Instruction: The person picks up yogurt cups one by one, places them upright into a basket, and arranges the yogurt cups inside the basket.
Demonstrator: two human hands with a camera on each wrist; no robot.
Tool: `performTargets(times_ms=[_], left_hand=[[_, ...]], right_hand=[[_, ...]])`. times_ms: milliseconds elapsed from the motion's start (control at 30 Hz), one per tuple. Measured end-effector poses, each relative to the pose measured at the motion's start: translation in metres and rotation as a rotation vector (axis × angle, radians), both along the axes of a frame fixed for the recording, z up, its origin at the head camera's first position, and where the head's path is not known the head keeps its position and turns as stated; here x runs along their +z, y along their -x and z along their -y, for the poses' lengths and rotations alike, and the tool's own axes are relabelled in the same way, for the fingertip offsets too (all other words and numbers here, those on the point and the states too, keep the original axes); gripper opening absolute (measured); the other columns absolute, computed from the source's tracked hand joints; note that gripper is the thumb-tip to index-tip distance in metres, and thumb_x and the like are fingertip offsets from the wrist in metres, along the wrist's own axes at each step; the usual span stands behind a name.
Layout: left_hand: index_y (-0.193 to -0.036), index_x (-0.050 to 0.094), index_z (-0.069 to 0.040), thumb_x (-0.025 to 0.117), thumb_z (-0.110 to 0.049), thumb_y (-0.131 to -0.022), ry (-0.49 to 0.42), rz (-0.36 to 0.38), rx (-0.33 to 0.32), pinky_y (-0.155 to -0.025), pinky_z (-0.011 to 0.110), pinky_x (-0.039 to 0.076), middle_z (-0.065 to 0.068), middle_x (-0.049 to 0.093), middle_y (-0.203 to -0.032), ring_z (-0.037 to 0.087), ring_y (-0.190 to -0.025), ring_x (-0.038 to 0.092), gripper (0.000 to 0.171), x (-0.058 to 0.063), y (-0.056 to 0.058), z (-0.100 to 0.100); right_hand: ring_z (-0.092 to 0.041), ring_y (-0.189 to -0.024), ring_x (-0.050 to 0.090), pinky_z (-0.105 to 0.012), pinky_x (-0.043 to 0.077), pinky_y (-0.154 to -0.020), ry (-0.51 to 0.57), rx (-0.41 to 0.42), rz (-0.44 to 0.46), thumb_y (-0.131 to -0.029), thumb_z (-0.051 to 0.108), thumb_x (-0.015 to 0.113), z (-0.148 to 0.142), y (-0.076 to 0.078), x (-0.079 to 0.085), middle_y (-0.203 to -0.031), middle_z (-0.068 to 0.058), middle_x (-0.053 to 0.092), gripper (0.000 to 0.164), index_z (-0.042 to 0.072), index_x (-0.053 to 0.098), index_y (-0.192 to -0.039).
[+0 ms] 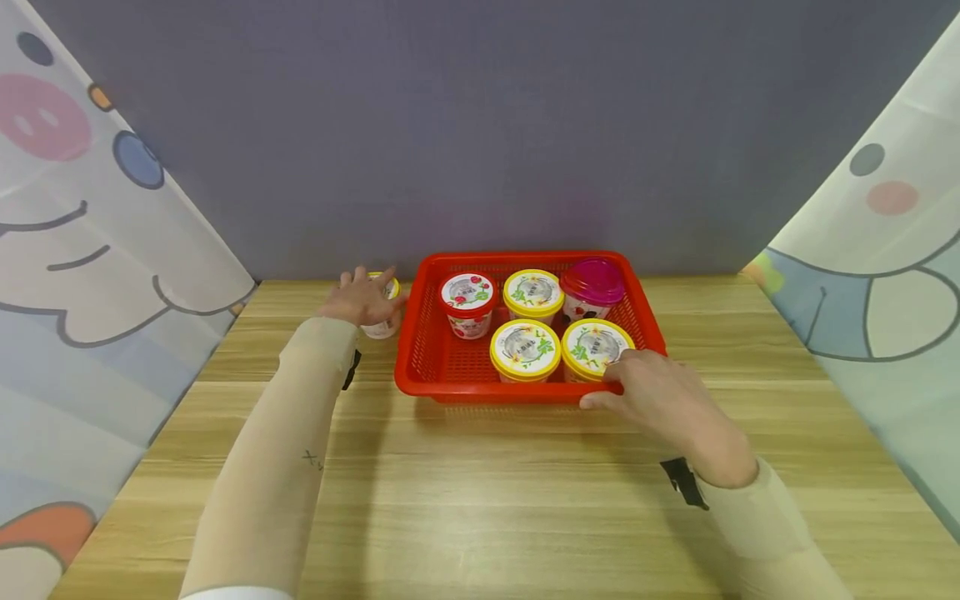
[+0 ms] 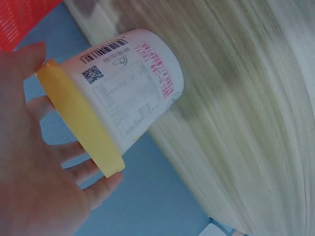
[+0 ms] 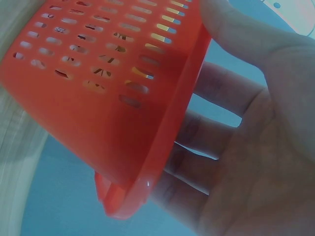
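Note:
My left hand (image 1: pixel 365 300) is over a white tub with a yellow lid (image 2: pixel 81 118), which stands on the table to the left of the red basket (image 1: pixel 468 390). Its fingers are spread about the lid, with the thumb near one edge and the little finger at the opposite edge. A barcode and printed text show on the tub's side. At the basket's front right corner, my right hand (image 1: pixel 667 396) grips the rim, thumb outside and fingers over the inner side. Those fingers reach beside a yellow-lidded tub (image 1: pixel 596 346) inside.
Also in the basket are a red-lidded tub (image 1: pixel 468 296), a tub with a magenta lid (image 1: pixel 594 282) and two other yellow-lidded tubs, one at the back (image 1: pixel 533 290) and one in front (image 1: pixel 525 348). A grey wall (image 1: pixel 480 125) rises behind the wooden table (image 1: pixel 480 500). Cartoon-printed sheets flank both sides.

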State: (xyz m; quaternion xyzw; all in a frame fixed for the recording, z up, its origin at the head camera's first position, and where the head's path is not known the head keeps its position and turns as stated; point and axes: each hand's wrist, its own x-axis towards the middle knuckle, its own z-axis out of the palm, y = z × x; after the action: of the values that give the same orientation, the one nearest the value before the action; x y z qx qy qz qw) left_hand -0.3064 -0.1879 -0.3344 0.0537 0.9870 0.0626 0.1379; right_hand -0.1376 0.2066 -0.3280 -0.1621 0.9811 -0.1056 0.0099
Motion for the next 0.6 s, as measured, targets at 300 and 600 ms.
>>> performTargets(times_ms=[300, 600], left_hand=[[-0.159, 0.030, -0.019, 0.040, -0.052, -0.101, 0.055, -0.112, -0.010, -0.100, 0.071, 0.032, 0.033, 0.033, -0.142, 0.053, -0.125, 0.033, 0.068, -0.013, 0.005, 0.005], [-0.157, 0.031, -0.017, 0.041, -0.051, -0.102, 0.075, -0.144, -0.028, -0.098, 0.070, 0.033, 0.033, 0.037, -0.133, 0.052, -0.119, 0.036, 0.065, -0.018, 0.006, 0.006]], right_hand=[[-0.018, -0.071, 0.055, -0.040, 0.048, -0.057, 0.005, 0.011, -0.013, -0.082, 0.044, 0.083, 0.000, 0.000, 0.000, -0.074, 0.004, 0.059, 0.030, 0.018, 0.069, -0.076], [-0.019, -0.073, 0.056, -0.041, 0.048, -0.058, -0.008, 0.001, 0.007, -0.083, 0.045, 0.082, 0.000, 0.001, 0.000, -0.076, 0.003, 0.059, 0.031, 0.017, 0.071, -0.079]])
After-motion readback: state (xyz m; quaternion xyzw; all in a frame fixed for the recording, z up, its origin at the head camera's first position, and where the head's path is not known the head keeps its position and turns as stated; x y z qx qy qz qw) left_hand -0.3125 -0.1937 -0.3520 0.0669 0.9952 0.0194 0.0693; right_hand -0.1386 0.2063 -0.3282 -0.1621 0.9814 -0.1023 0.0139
